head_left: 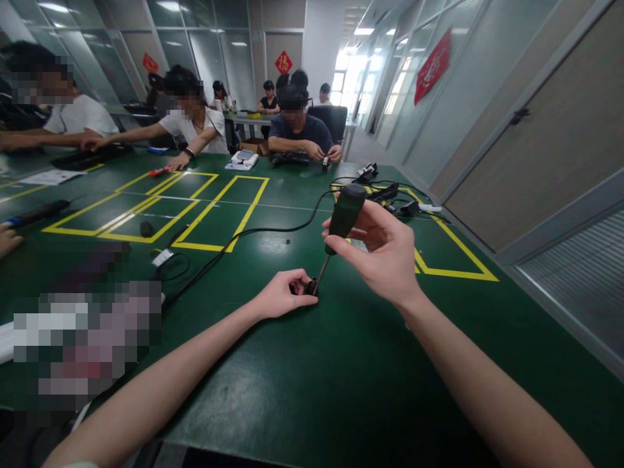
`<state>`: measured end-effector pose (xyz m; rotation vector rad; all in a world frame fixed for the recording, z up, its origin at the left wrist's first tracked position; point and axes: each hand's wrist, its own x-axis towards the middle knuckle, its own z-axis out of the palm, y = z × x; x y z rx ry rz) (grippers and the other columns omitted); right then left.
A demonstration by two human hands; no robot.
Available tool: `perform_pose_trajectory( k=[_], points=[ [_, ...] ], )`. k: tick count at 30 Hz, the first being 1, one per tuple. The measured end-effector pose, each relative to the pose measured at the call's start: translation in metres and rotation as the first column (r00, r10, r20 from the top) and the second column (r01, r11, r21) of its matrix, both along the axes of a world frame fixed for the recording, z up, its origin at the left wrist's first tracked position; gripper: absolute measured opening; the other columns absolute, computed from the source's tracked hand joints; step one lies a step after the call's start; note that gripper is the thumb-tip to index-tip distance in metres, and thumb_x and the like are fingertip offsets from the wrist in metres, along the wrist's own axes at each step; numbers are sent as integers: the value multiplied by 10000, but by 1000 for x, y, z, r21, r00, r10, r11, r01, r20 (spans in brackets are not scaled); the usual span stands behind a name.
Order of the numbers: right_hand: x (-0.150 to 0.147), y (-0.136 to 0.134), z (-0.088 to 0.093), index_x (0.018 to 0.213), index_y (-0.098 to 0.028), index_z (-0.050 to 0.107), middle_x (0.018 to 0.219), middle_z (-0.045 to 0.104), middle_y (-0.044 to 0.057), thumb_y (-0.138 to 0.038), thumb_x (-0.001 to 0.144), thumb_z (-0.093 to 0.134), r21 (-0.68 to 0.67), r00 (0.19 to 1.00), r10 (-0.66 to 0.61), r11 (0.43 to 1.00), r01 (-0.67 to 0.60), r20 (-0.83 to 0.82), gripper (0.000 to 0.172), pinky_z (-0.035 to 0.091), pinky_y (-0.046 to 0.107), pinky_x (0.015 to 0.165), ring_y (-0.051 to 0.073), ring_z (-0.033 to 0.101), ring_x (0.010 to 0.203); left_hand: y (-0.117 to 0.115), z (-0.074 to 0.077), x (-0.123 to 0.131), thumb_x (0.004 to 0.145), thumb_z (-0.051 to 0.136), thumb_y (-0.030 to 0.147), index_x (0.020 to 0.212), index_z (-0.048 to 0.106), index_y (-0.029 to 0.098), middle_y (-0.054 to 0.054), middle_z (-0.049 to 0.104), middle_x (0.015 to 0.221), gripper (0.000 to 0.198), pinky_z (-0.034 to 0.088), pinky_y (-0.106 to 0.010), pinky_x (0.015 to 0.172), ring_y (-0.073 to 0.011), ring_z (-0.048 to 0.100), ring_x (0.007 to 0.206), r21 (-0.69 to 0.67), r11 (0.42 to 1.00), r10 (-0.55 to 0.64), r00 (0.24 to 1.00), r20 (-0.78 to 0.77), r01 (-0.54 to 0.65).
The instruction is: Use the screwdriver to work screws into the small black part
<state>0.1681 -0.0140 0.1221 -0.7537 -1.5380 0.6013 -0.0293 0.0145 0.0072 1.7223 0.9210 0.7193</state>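
Note:
My right hand (385,250) grips the dark handle of a screwdriver (347,211), its fingers and thumb closed around it. The tool leans, handle up, and its metal shaft runs down to a small black part (312,286). On the table, my left hand (285,292) pinches that part between thumb and fingers. The part's exact kind is too small and too covered by fingers to make out. The screwdriver's tip meets or lies just beside it; I cannot tell which.
Yellow tape outlines (251,211) mark the green table (302,383). A black cable (273,229) runs across to several plugs and adapters (385,194) at the back right. A small dark piece (146,228) lies left. Co-workers sit opposite, one handling a small object (325,162).

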Motion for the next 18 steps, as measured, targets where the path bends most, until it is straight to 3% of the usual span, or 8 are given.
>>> perform_pose_trajectory(
  k=[4, 11, 14, 18],
  points=[
    [3, -1, 0, 1358, -241, 695, 1126, 821, 63, -352, 920, 810, -17, 991, 129, 992, -128, 34, 466, 690, 375, 871, 194, 808, 906, 0, 0, 1, 734, 878, 378, 833, 648, 185, 39, 601, 703, 317, 449, -275, 705, -144, 528, 681, -3, 1000, 6, 1000, -13, -6],
    [2, 3, -1, 1194, -271, 794, 1185, 770, 49, -406, 809, 923, 70, 998, -45, 997, 43, 32, 428, 678, 346, 825, 214, 744, 1018, -1, 1, 1, 739, 889, 376, 833, 648, 186, 39, 606, 712, 321, 460, -279, 718, -145, 538, 684, 2, 1000, 7, 1000, -12, -7],
    [2, 4, -3, 1309, -283, 741, 1124, 810, 43, -413, 817, 924, 38, 1000, 1, 999, 0, -13, 540, 692, 397, 870, 228, 786, 977, 0, 0, 0, 737, 888, 372, 832, 653, 184, 38, 603, 714, 316, 454, -277, 711, -143, 536, 685, 2, 1000, 5, 1000, -6, -5],
    [2, 3, -3, 1325, -278, 712, 1109, 821, 48, -412, 868, 878, 29, 997, 68, 997, -67, -39, 505, 691, 395, 895, 220, 809, 968, 0, -1, 0, 733, 884, 400, 844, 657, 185, 36, 605, 720, 332, 450, -281, 717, -143, 532, 684, -6, 1000, 7, 1000, -7, -7]
  ],
)
